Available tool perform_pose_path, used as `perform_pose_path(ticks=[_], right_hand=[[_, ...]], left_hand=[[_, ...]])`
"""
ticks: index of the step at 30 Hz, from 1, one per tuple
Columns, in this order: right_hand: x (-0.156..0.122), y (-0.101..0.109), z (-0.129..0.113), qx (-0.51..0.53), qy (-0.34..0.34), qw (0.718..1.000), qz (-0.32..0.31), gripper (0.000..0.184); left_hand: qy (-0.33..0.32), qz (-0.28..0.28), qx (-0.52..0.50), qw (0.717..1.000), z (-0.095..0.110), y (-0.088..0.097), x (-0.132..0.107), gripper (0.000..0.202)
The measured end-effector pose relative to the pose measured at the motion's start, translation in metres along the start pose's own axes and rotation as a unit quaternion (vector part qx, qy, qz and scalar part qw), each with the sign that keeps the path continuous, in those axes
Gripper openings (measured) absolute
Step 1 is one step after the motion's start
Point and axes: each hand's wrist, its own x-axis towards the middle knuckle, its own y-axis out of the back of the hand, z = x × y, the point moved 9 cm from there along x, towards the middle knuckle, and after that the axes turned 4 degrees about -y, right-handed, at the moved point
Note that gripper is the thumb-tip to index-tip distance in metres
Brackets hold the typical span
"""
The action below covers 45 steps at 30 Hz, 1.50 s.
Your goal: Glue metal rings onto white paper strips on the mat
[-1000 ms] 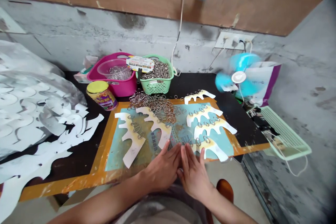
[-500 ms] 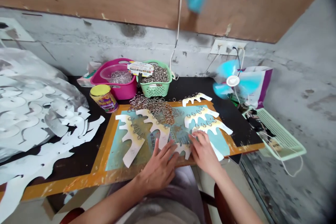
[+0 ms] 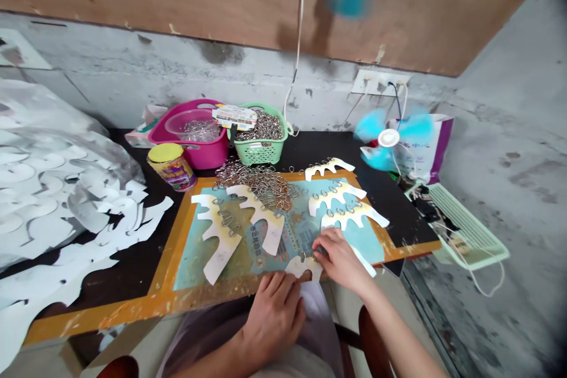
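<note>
White card (image 3: 303,267) lies at the near edge of the printed mat (image 3: 295,236) between both hands, held at its lower rim by the curled left fingers (image 3: 283,298) and pinched by the right fingers (image 3: 330,245), which hide most of its rings (image 3: 303,256). Five more scalloped cards (image 3: 352,215) with rings along their edges lie on the mat. Beyond them are a heap of metal rings (image 3: 254,180), a green basket (image 3: 261,153) and a pink tub (image 3: 208,156) on the counter (image 3: 319,147), with a blurred blue fan (image 3: 390,139) to the right.
</note>
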Motion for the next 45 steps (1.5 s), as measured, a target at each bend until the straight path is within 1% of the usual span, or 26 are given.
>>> perform_pose_path(ticks=[6, 10, 13, 15, 18, 20, 23, 25, 26, 27, 28, 29, 31, 32, 33, 34, 35, 36, 38, 41, 45], right_hand=[[0.003, 0.003, 0.005, 0.064, -0.031, 0.997, -0.017, 0.015], [0.004, 0.004, 0.017, 0.124, -0.080, 0.989, 0.000, 0.011], [0.003, 0.005, 0.026, 0.183, -0.109, 0.977, 0.026, 0.007], [0.002, 0.007, 0.029, 0.201, -0.117, 0.971, 0.044, 0.006], [0.000, 0.014, 0.032, 0.229, -0.133, 0.961, 0.080, 0.008], [-0.002, 0.022, 0.033, 0.263, -0.141, 0.947, 0.119, 0.011], [-0.006, 0.032, 0.035, 0.316, -0.152, 0.918, 0.184, 0.015], [-0.009, 0.033, 0.038, 0.345, -0.164, 0.899, 0.216, 0.017], [-0.010, 0.032, 0.039, 0.357, -0.169, 0.890, 0.227, 0.018], [-0.011, 0.030, 0.039, 0.369, -0.173, 0.882, 0.235, 0.018], [-0.011, 0.028, 0.040, 0.377, -0.175, 0.877, 0.241, 0.019], [-0.011, 0.026, 0.039, 0.380, -0.175, 0.874, 0.246, 0.019], [-0.011, 0.023, 0.037, 0.374, -0.171, 0.877, 0.249, 0.019], [-0.010, 0.022, 0.035, 0.366, -0.166, 0.882, 0.247, 0.018], [-0.010, 0.021, 0.033, 0.352, -0.160, 0.890, 0.243, 0.017], [-0.010, 0.021, 0.030, 0.334, -0.153, 0.899, 0.238, 0.016], [-0.010, 0.021, 0.028, 0.312, -0.146, 0.909, 0.234, 0.015], [-0.010, 0.020, 0.026, 0.287, -0.138, 0.919, 0.233, 0.013], [-0.011, 0.021, 0.023, 0.237, -0.127, 0.932, 0.243, 0.011], [-0.013, 0.019, 0.020, 0.191, -0.120, 0.939, 0.260, 0.013], [-0.010, 0.011, 0.016, 0.170, -0.131, 0.943, 0.255, 0.015]], left_hand=[[0.041, 0.017, 0.011, 0.999, -0.004, 0.005, 0.004, 0.017], [0.070, 0.027, 0.023, 0.997, -0.007, 0.004, 0.014, 0.016], [0.086, 0.029, 0.030, 0.995, -0.009, 0.002, 0.024, 0.013], [0.080, 0.040, 0.022, 0.996, -0.008, 0.000, 0.029, 0.016], [0.074, 0.053, -0.027, 0.995, -0.005, -0.004, 0.031, 0.019], [0.095, 0.044, -0.079, 0.991, -0.007, -0.011, 0.032, 0.020], [0.146, 0.033, -0.145, 0.978, -0.016, -0.020, 0.037, 0.022], [0.190, 0.045, -0.196, 0.961, -0.027, -0.023, 0.042, 0.029], [0.225, 0.053, -0.233, 0.944, -0.034, -0.026, 0.044, 0.032], [0.268, 0.061, -0.280, 0.920, -0.043, -0.031, 0.045, 0.035], [0.314, 0.069, -0.336, 0.885, -0.051, -0.037, 0.044, 0.037], [0.354, 0.077, -0.396, 0.844, -0.057, -0.045, 0.044, 0.040], [0.401, 0.105, -0.496, 0.763, -0.064, -0.055, 0.044, 0.045], [0.408, 0.122, -0.528, 0.735, -0.066, -0.058, 0.046, 0.046], [0.412, 0.139, -0.546, 0.716, -0.068, -0.058, 0.047, 0.046], [0.417, 0.152, -0.553, 0.706, -0.070, -0.059, 0.047, 0.045], [0.424, 0.162, -0.550, 0.701, -0.073, -0.059, 0.046, 0.044], [0.431, 0.169, -0.544, 0.700, -0.076, -0.059, 0.045, 0.043], [0.438, 0.178, -0.525, 0.708, -0.081, -0.059, 0.042, 0.039], [0.440, 0.192, -0.502, 0.719, -0.086, -0.059, 0.039, 0.033], [0.428, 0.196, -0.525, 0.709, -0.085, -0.064, 0.040, 0.028]])
